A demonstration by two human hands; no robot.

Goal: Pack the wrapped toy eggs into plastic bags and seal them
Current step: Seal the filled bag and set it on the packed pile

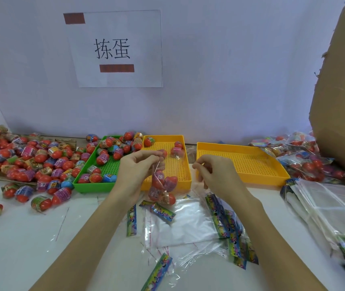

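Observation:
My left hand (138, 166) pinches the top of a clear plastic bag (162, 187) that hangs above the table with several red wrapped toy eggs inside. My right hand (213, 173) is raised to the right of the bag, fingers curled and pinching a thin clear strip that I can barely make out. Empty clear bags with colourful header cards (188, 223) lie on the table under my hands. Loose wrapped eggs (31, 160) are heaped at the left and fill a green tray (87, 181).
A yellow tray (167, 164) with a few eggs sits behind my hands, and a second yellow tray (241, 162) stands to its right. Filled bags (306, 160) pile at the far right beside a cardboard box (341, 91). A stack of bags (324, 206) lies at the right edge.

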